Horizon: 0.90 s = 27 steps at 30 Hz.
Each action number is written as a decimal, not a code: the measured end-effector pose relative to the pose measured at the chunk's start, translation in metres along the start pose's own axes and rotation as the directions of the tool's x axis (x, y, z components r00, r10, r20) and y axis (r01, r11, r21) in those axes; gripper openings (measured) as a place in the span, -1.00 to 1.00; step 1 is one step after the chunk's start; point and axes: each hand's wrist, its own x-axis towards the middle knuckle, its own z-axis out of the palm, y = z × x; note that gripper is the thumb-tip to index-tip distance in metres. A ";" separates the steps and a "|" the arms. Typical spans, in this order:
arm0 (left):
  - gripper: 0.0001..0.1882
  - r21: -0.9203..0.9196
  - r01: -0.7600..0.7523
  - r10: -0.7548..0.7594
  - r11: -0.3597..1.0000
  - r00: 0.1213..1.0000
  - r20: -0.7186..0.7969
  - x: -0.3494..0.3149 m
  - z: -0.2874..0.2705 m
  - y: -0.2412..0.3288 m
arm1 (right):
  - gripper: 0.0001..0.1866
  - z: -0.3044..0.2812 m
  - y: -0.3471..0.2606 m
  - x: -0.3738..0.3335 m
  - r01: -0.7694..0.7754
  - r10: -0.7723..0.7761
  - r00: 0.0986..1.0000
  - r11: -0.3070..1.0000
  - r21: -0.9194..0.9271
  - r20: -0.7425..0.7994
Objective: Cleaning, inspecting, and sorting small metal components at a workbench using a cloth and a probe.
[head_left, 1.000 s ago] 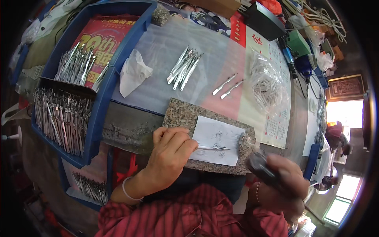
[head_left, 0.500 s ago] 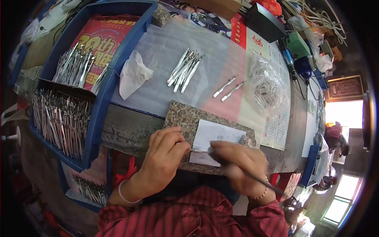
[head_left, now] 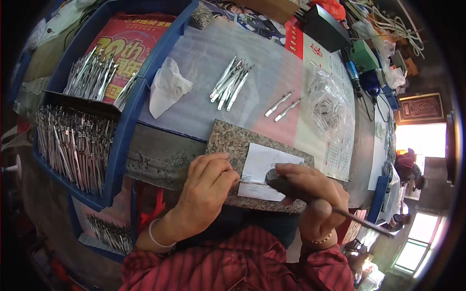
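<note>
My left hand [head_left: 206,190] rests at the left of a speckled stone slab [head_left: 225,135], its fingers pinched on the end of a thin rod-like piece [head_left: 252,182]. That piece lies across white paper [head_left: 264,157] with dark marks on the slab. My right hand [head_left: 323,194] is closed on a dark tool [head_left: 361,222] with a thick, blunt head and a long thin shaft pointing lower right. The head is over the paper's right part, partly hidden by my fingers; whether it touches the thin piece I cannot tell.
Slim silver metal tools [head_left: 230,85] lie piled beyond the slab, with two more [head_left: 289,109] to their right. A clear bag [head_left: 327,109] holds small pale pieces. At left stands a blue tray [head_left: 121,160] full of similar tools, beside crumpled tissue [head_left: 167,89]. A black box [head_left: 325,26] sits far right.
My right hand and the dark tool have moved right, away from my left hand, uncovering more of the thin piece. My left hand stays pinched in nearly the same place.
</note>
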 end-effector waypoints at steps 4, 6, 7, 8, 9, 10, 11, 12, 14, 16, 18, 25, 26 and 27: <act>-0.71 0.000 0.004 -0.004 1.000 1.000 -0.005 -0.003 0.002 0.001 | -0.60 0.003 0.000 -0.002 0.127 -0.105 0.982 0.983 -0.135 0.157; -0.82 0.013 0.013 -0.014 1.000 1.000 0.009 -0.001 0.002 0.000 | -0.74 0.030 0.023 0.010 0.125 -0.051 0.943 0.970 -0.210 0.330; -0.82 0.015 0.003 -0.004 1.000 1.000 0.006 0.001 0.003 -0.001 | -0.74 0.026 0.025 0.007 0.131 -0.056 0.945 0.968 -0.214 0.323; -0.77 0.008 0.002 -0.002 1.000 1.000 0.012 0.001 0.002 -0.001 | -0.74 0.022 0.021 0.007 0.057 0.005 0.952 0.979 -0.197 0.305; -0.72 0.000 0.001 -0.001 1.000 1.000 0.020 0.001 0.001 0.000 | -0.74 0.017 0.020 0.005 -0.017 0.068 0.956 0.984 -0.178 0.287; -0.72 0.004 -0.006 0.006 1.000 1.000 0.022 0.001 0.001 0.000 | -0.78 0.011 0.024 -0.002 -0.009 0.040 0.975 0.990 -0.144 0.219; -0.73 0.004 -0.003 0.003 1.000 1.000 0.014 0.000 0.002 0.000 | -0.72 0.005 0.020 -0.006 -0.045 0.054 0.992 0.996 -0.080 0.117; -0.74 -0.003 0.001 -0.001 1.000 1.000 0.011 -0.002 0.002 0.003 | -0.65 -0.004 0.009 -0.012 -0.084 0.084 0.996 0.996 -0.014 0.013; -0.75 0.001 0.007 -0.007 1.000 1.000 0.018 0.000 0.001 0.006 | -0.41 -0.015 0.001 -0.021 -0.008 0.007 0.987 1.000 -0.005 -0.161; -0.77 0.018 0.022 -0.022 1.000 1.000 0.021 0.000 0.001 0.006 | -0.31 -0.019 0.000 -0.026 0.051 -0.073 0.966 0.994 -0.093 -0.248; -0.78 0.021 0.020 -0.020 1.000 0.999 0.027 0.000 0.003 0.004 | -0.37 -0.020 0.005 -0.030 0.083 -0.093 0.952 0.995 -0.046 -0.293; -0.79 0.045 0.019 -0.022 0.999 0.998 0.051 0.006 0.003 0.008 | -0.81 -0.010 0.035 -0.027 -0.033 0.058 0.987 0.985 -0.172 0.147; -0.79 0.060 0.023 -0.026 0.998 0.998 0.053 0.005 0.002 0.008 | -0.83 -0.013 0.040 -0.032 -0.093 0.100 0.992 0.991 -0.092 0.081; -0.80 0.060 0.017 -0.020 0.998 0.998 0.057 0.005 0.002 0.008 | -0.85 -0.016 0.045 -0.036 -0.147 0.147 0.989 0.989 -0.007 0.019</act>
